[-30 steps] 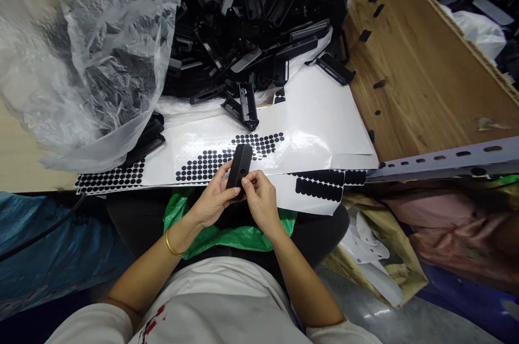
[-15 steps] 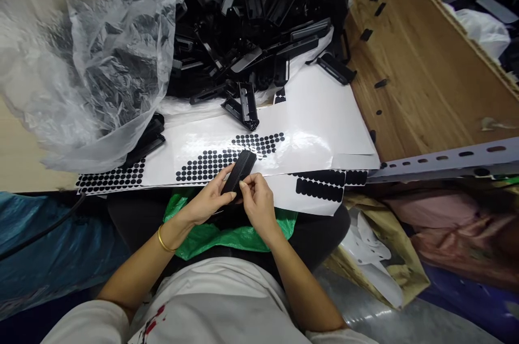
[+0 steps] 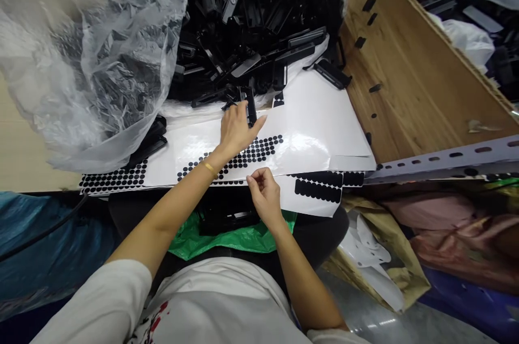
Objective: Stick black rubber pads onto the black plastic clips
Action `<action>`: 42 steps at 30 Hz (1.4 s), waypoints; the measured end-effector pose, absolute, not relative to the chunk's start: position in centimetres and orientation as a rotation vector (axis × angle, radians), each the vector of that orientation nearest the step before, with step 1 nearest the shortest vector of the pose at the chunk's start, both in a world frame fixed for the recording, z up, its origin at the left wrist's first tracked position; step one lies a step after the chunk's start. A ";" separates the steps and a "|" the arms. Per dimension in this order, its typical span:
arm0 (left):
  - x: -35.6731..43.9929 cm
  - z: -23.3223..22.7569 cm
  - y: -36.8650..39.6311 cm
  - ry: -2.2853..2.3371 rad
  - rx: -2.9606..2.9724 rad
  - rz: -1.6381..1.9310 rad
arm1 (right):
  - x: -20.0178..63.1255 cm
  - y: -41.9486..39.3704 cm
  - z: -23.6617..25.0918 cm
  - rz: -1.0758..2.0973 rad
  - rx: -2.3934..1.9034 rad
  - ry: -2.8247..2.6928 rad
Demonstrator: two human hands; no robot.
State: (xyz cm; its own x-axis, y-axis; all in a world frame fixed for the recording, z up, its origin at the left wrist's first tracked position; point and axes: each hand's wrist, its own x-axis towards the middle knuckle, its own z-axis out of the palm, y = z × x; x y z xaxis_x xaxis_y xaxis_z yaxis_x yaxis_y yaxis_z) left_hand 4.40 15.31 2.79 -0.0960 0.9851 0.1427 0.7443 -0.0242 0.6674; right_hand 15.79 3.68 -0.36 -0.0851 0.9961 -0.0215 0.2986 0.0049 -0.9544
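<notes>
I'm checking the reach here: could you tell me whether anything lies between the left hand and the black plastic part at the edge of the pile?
Nothing visible does. The left hand already rests its fingers on the black plastic part, above the dotted sticker sheet.

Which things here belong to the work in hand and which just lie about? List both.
In use: left hand on black plastic part; right hand pinched; dot sticker sheet.
Lying about: clear plastic bag; wooden board; green bag.
</notes>
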 end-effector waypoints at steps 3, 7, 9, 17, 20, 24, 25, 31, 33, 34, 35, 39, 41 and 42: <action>5.9 2.6 18.3 2.129 1.808 0.653 | 15.4 3.6 -0.5 1.025 -1.454 -1.657; 4.1 2.4 18.5 2.099 1.879 0.397 | 15.7 4.0 -0.5 0.812 -1.568 -1.847; 2.5 2.3 17.6 2.038 1.945 0.341 | 15.6 4.5 -0.6 0.712 -1.642 -1.918; -0.8 0.8 13.1 1.828 2.064 0.849 | 14.9 7.0 -1.0 0.723 -1.884 -2.001; 0.0 0.2 10.0 1.580 1.574 1.090 | 15.6 7.0 -0.8 0.947 -1.694 -1.811; 1.9 -0.3 5.8 1.153 0.768 1.082 | 16.0 5.9 -0.1 1.323 -1.369 -1.373; 2.2 -0.3 5.1 1.082 0.652 1.086 | 15.9 5.7 0.1 1.384 -1.327 -1.314; 3.0 0.2 3.5 0.971 0.426 1.091 | 15.2 4.8 0.9 1.335 -1.366 -1.292; 2.9 0.4 3.3 0.965 0.417 1.087 | 15.0 4.7 1.1 1.292 -1.389 -1.300; 3.0 0.5 3.2 0.965 0.414 1.088 | 15.0 4.6 1.1 1.277 -1.397 -1.310; 3.0 0.6 3.1 0.967 0.409 1.090 | 14.9 4.6 1.2 1.263 -1.405 -1.321; 3.2 0.8 2.7 0.975 0.385 1.107 | 15.0 4.4 1.4 1.221 -1.424 -1.386; 3.3 0.9 2.6 0.980 0.387 1.116 | 15.1 4.4 1.5 1.197 -1.422 -1.426; 3.4 0.9 2.6 0.984 0.394 1.124 | 15.1 4.4 1.5 1.182 -1.419 -1.448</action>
